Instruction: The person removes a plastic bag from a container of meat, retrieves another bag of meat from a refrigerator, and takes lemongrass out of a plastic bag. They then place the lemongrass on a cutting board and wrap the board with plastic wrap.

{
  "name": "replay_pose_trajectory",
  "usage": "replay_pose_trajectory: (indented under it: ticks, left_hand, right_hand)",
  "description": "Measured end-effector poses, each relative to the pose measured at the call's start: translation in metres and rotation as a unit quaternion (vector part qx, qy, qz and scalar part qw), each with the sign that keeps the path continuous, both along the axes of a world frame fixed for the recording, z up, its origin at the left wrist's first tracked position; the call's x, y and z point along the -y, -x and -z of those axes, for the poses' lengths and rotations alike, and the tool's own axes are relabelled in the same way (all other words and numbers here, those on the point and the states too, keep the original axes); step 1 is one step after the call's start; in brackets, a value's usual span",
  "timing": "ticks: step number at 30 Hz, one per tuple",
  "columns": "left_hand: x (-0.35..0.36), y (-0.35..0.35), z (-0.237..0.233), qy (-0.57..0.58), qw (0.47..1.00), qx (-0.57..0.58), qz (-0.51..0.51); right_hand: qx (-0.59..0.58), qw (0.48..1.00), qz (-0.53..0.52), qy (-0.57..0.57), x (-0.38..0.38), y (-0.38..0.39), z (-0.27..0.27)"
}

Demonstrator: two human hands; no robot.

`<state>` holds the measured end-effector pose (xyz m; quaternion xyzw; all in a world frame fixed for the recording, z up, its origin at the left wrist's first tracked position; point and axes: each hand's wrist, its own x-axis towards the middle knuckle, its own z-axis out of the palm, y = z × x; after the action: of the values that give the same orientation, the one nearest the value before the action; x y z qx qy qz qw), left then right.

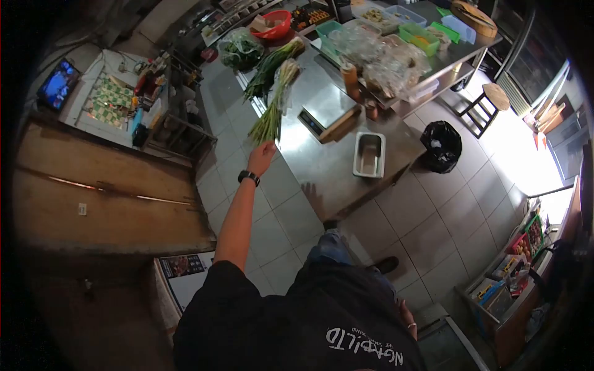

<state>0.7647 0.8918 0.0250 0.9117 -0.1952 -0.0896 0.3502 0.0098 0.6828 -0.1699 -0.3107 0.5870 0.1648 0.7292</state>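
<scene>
My left hand (262, 158), with a dark watch on its wrist, reaches forward at the left edge of the steel table (334, 204). It holds nothing that I can see; its fingers are loosely bent, and a shadow with spread fingers falls on the tabletop. Nearest to it are the tips of a bundle of thin green stalks (267, 123), partly in clear plastic. Leafy spring onions (266, 75) lie beyond. A digital scale (325, 117) and a rectangular steel pan (369, 154) stand on the table. My right hand (408, 318) hangs low by my side, mostly hidden by my shirt.
A black-lined bin (442, 147) stands right of the table, with a wooden stool (489, 102) beyond. Plastic bags (396, 65), an orange bottle (350, 80) and a red basin (272, 26) crowd the table's far part. A wooden counter (105, 185) is at left.
</scene>
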Motion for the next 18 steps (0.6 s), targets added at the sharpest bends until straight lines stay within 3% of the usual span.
replay_pose_trajectory:
  ticks: [4,8,10,11,13,18]
  left_hand:
    - [0.04,-0.107,0.005,-0.027,1.0,-0.001,-0.013]
    - [0.067,-0.215,0.075,-0.005,0.996,0.081,0.03]
    - [0.082,-0.245,0.082,-0.175,0.984,0.013,0.006]
    - [0.089,-0.254,0.085,-0.176,0.984,0.009,0.011]
    - [0.103,-0.268,0.092,-0.301,0.948,-0.08,-0.068]
    - [0.12,-0.297,0.119,-0.322,0.942,-0.041,-0.088]
  right_hand:
    - [0.007,0.987,-0.134,0.087,-0.049,-0.058,-0.003]
    - [0.006,0.956,-0.245,0.16,-0.099,-0.109,-0.01]
    - [-0.001,0.947,-0.269,0.177,-0.117,-0.123,-0.016]
    - [-0.005,0.943,-0.278,0.182,-0.126,-0.125,-0.023]
    - [-0.003,0.933,-0.299,0.198,-0.142,-0.13,-0.034]
    - [0.114,0.877,-0.353,0.304,-0.16,-0.152,-0.057]
